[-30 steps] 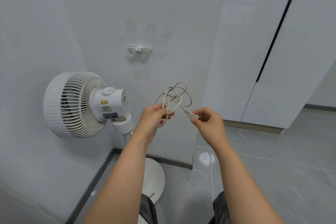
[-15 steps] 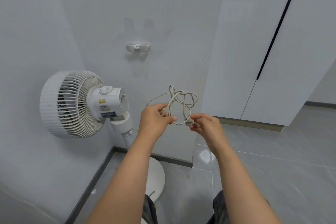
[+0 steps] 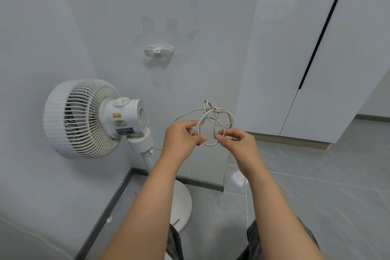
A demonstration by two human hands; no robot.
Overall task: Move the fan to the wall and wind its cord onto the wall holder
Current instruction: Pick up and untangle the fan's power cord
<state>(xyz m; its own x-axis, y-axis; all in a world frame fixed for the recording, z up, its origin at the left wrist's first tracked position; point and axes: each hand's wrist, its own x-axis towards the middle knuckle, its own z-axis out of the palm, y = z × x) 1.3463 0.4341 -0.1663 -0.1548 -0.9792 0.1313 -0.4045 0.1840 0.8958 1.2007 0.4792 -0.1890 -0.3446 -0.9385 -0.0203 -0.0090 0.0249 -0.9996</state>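
A white pedestal fan (image 3: 84, 118) stands in the room corner, its grille facing the left wall and its round base (image 3: 182, 207) on the floor. Its pale cord (image 3: 213, 116) is bunched in tangled loops in front of me. My left hand (image 3: 181, 136) pinches one side of the loops and my right hand (image 3: 236, 140) pinches the other, the two almost touching. The white two-winged wall holder (image 3: 158, 51) is fixed on the wall above the hands, with nothing wound on it.
A white wardrobe (image 3: 316, 48) with a dark vertical door gap fills the right side. Grey floor tiles (image 3: 316, 186) stretch to the right. A dark skirting strip (image 3: 118, 192) runs along the walls at the corner.
My hands have come closer together and shifted slightly, and the cord loops have been rearranged between them. The fan has stayed put.
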